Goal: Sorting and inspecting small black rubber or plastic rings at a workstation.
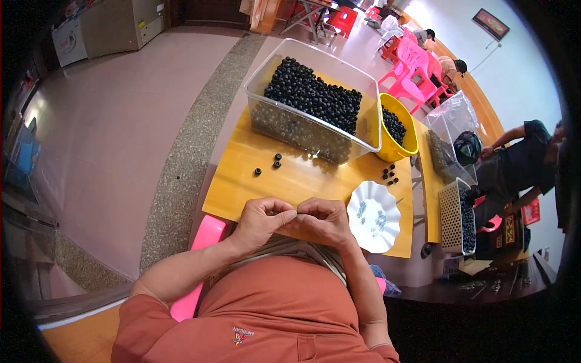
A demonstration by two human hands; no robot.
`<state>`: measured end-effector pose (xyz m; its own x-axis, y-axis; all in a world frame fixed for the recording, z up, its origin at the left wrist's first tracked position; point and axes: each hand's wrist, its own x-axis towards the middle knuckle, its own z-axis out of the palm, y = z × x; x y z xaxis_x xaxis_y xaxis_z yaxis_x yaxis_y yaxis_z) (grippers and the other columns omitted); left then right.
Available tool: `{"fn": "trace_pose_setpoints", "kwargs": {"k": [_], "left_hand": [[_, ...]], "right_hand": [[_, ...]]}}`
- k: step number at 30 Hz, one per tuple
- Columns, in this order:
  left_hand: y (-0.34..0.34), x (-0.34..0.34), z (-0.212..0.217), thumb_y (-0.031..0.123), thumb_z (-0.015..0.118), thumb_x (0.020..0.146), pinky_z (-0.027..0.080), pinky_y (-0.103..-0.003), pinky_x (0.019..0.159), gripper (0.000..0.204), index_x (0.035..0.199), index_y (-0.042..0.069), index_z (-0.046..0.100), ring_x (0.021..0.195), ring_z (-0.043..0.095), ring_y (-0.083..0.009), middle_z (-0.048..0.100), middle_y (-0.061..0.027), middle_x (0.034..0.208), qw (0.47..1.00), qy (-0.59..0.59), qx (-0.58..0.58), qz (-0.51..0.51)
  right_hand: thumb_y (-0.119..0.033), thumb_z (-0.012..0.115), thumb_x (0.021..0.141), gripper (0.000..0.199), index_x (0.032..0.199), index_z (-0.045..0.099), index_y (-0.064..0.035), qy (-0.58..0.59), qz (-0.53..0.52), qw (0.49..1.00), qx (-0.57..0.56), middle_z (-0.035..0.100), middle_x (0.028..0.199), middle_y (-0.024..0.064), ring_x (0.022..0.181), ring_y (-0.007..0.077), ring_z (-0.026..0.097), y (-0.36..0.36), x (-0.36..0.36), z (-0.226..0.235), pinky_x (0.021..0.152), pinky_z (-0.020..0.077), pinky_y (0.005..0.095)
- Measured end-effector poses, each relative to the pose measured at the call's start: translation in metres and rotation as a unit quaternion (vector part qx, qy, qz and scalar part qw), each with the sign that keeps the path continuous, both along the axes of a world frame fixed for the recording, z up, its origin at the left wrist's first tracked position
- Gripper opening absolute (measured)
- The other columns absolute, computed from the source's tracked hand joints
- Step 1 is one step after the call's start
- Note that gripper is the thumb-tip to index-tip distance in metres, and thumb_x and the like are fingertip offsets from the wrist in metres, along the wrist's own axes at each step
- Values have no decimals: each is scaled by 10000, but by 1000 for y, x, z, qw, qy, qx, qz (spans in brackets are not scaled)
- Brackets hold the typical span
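On the worktop (233, 192), three loose black pieces (258, 172) lie beyond the left hand (257, 224), whose thumb and forefinger press together, tips meeting those of the similarly pinching right hand (327, 222); anything between is too small to tell, and a slackened pinch could drop it. Just beside the right hand, the scalloped white plate (392, 209) carries tiny greyish bits (380, 221), which a wrist knock could scatter toward the small black cluster (391, 174) beyond.

The left hand (261, 222) and right hand (325, 221) meet mid-frame. Black pieces (311, 94) lie in a clear bin (367, 130), upper centre.
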<state>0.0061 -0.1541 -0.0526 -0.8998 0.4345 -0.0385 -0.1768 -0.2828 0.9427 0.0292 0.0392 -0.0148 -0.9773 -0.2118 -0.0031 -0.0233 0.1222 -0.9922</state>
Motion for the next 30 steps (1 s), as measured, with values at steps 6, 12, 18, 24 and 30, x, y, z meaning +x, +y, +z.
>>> {"fn": "trace_pose_setpoints", "kwargs": {"k": [6,12,18,24,30], "left_hand": [[0,0,4,95,685,879,510,-212,667,127,939,-17,675,746,596,-57,674,-20,842,1000,-16,7,-3],[0,-1,9,85,674,885,513,-213,668,113,936,-16,674,745,602,-61,675,-24,843,999,-38,20,-6],[2,-2,4,80,667,890,517,-215,664,105,938,-13,669,738,607,-65,671,-25,843,1000,-15,4,12],[1,-3,4,99,679,884,524,-232,663,120,951,-1,673,732,618,-84,672,-27,855,999,-43,23,-3],[1,-3,4,92,682,879,524,-231,660,113,945,1,672,729,617,-85,671,-26,838,1000,-29,11,-2]], "right_hand": [[-39,677,842,76,879,667,27,2,4,1000,-18,658,825,16,762,70,599,0,0,-2,674,485,213],[-37,676,847,67,873,663,23,18,-1,999,-49,647,849,20,786,73,597,-1,-1,-8,696,483,220],[-37,693,837,76,874,659,20,27,7,999,-29,636,888,21,804,76,590,-3,-2,-11,709,478,219],[-47,707,826,92,869,657,16,47,-4,998,-31,635,908,35,826,93,597,0,-1,-16,726,488,234],[-36,706,818,96,869,654,27,39,-12,998,-42,640,908,41,829,96,598,2,-2,-21,736,494,237]]}}
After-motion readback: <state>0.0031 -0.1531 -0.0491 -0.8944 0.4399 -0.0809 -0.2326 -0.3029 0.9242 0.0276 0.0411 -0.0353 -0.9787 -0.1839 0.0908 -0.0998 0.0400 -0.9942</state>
